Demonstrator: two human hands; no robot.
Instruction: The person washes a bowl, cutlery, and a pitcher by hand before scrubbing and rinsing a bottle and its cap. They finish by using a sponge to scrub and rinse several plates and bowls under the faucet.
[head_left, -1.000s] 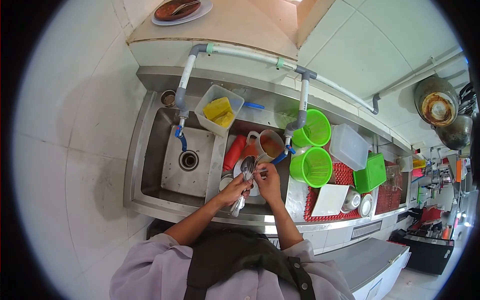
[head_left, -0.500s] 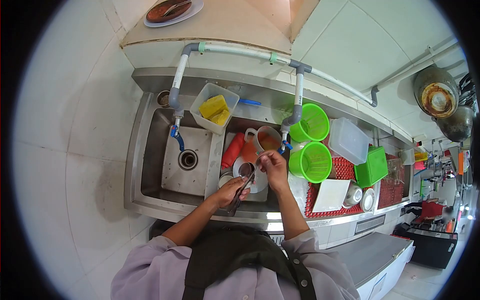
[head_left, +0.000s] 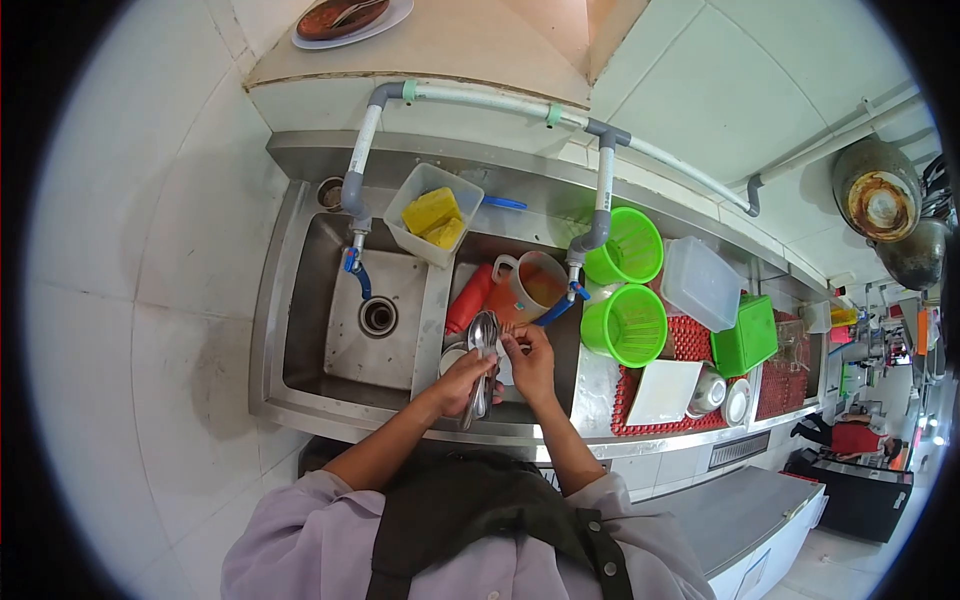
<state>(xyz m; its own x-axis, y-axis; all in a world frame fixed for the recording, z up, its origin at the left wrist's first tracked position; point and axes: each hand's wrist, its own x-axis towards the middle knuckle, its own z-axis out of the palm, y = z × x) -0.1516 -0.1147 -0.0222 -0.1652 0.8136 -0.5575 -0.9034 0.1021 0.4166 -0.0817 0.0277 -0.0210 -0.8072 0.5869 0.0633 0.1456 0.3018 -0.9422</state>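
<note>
Over the right-hand basin, my left hand (head_left: 463,383) is closed around several metal spoons (head_left: 484,333), their bowls pointing away from me and their handles sticking out below the palm. My right hand (head_left: 531,360) is beside the spoon heads with its fingers bent together. Whatever those fingers pinch, if anything, is hidden. Just beyond the hands, a clear pitcher (head_left: 518,292) with orange-tinted contents sits in the basin. A red cylindrical object (head_left: 468,302) leans to its left. Under my hands lie pale dishes, mostly covered.
The left basin (head_left: 393,345) has a drain at its middle. A tub with yellow sponges (head_left: 432,216) stands behind. Blue-handled taps (head_left: 573,291) hang over both basins. Green baskets (head_left: 625,325), a clear tub (head_left: 700,282) and bowls (head_left: 708,390) are at the right. A person in red (head_left: 856,437) is far right.
My right hand has come down and closer to me, beside the spoon heads. The spoons in my left hand now stand more upright, bowls facing up. The pitcher is less covered.
</note>
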